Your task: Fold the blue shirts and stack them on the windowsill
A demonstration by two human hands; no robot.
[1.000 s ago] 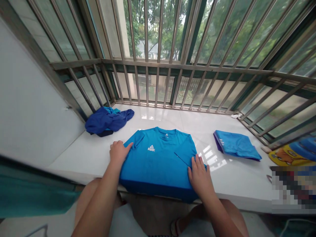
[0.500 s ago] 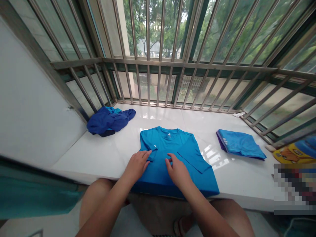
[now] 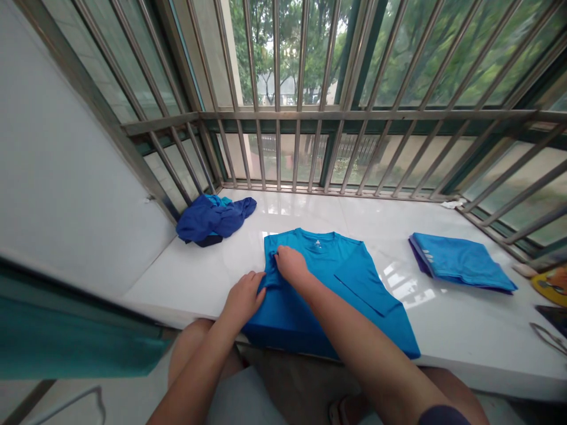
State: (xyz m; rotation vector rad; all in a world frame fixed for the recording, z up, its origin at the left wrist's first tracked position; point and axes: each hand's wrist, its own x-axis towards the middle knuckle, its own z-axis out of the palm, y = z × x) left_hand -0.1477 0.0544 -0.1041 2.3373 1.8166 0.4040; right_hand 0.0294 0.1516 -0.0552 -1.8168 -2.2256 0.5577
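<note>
A bright blue T-shirt (image 3: 336,283) lies face up on the white window ledge (image 3: 195,277), its hem hanging over the near edge. Its left side is folded inward and its right sleeve lies folded across the chest. My left hand (image 3: 244,297) rests fingers-down on the shirt's folded left edge. My right hand (image 3: 290,264) reaches across to the left shoulder fold, fingers curled and pinching the cloth near the collar.
A crumpled dark blue garment (image 3: 215,217) lies at the ledge's back left corner. A folded blue garment (image 3: 460,261) sits to the right. Metal window bars (image 3: 310,112) close off the far side. A yellow object (image 3: 551,283) and a dark item lie at the far right.
The shirt's left side was folded in over the logo. My right hand moved from the right edge across to the left shoulder, and my left hand slid down the fold. The view shifted left.
</note>
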